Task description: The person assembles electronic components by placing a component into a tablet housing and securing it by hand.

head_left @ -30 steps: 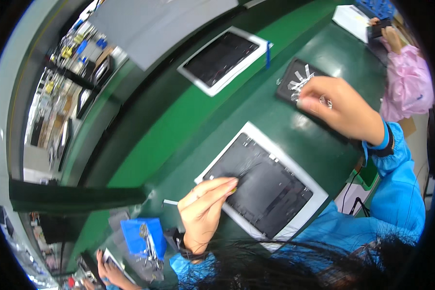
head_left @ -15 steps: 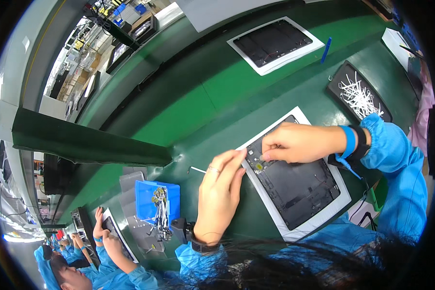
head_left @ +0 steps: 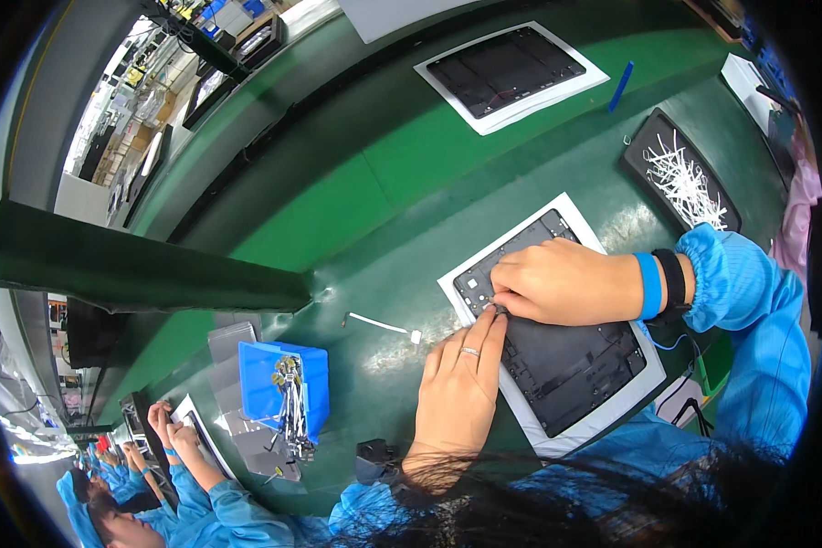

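A black tablet housing (head_left: 571,374) lies on a white sheet (head_left: 543,447) in front of me, tilted on the green bench. My right hand (head_left: 557,281) rests over its upper left part, thumb and fingers pinched together against the surface; what they hold is hidden. My left hand (head_left: 461,388) reaches in from below, its fingers stretched out and the tips on the left edge of the housing, meeting the right fingertips. A short white cable (head_left: 381,323) with a square white end lies on the bench left of the sheet.
Left stands a blue bin (head_left: 258,379) of cables on clear grey sheets. A dark tray (head_left: 644,164) of white strips sits at the right. Farther back are another black housing (head_left: 502,73) and a blue stick (head_left: 621,87). A co-worker's hand (head_left: 187,443) works at the far left.
My left hand has moved right, its fingertips now on the housing beside the right fingers. The white cable, earlier partly hidden, now shows fully. The right hand stays pinched over the housing.
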`<state>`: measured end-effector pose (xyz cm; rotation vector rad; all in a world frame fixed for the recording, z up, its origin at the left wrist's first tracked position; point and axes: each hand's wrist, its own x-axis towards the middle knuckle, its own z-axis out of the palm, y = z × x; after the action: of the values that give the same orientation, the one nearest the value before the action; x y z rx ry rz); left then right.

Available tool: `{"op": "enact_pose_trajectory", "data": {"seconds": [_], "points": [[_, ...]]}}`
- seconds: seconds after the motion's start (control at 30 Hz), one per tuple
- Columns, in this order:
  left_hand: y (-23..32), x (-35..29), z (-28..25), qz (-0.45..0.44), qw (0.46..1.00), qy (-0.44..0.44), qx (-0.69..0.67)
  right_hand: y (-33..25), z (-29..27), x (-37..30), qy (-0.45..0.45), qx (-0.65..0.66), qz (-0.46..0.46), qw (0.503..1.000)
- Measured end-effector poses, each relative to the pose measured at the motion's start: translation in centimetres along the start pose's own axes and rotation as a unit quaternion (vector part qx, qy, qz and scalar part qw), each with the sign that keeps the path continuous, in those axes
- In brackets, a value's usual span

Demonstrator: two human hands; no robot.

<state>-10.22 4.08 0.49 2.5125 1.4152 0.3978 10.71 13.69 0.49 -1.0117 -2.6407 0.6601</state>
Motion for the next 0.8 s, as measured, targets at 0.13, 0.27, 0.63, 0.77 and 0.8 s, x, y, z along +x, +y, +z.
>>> {"op": "enact_pose_trajectory", "data": {"seconds": [0.13, 0.27, 0.63, 0.77, 0.8], "points": [[0.0, 0.0, 0.8, 0.007, 1.000, 0.013, 0.004, -0.3, 0.0, -0.2, -0.004, 0.003, 0.021, 1.000], [-0.8, 0.0, 0.5, -0.012, 0.999, -0.007, -0.044, 0.2, -1.7, -0.7, -0.053, 0.044, 0.095, 0.993], [0.5, 0.1, 1.0, -0.021, 0.999, 0.029, -0.025, 1.9, -5.5, -1.8, -0.103, 0.225, 0.228, 0.942], [0.4, 0.6, 0.7, -0.023, 1.000, 0.016, -0.010, 1.9, -6.5, -2.1, -0.099, 0.303, 0.326, 0.890], [0.7, 0.8, 0.6, -0.021, 1.000, 0.015, -0.013, 1.8, -6.6, -2.1, -0.099, 0.302, 0.329, 0.889]]}}
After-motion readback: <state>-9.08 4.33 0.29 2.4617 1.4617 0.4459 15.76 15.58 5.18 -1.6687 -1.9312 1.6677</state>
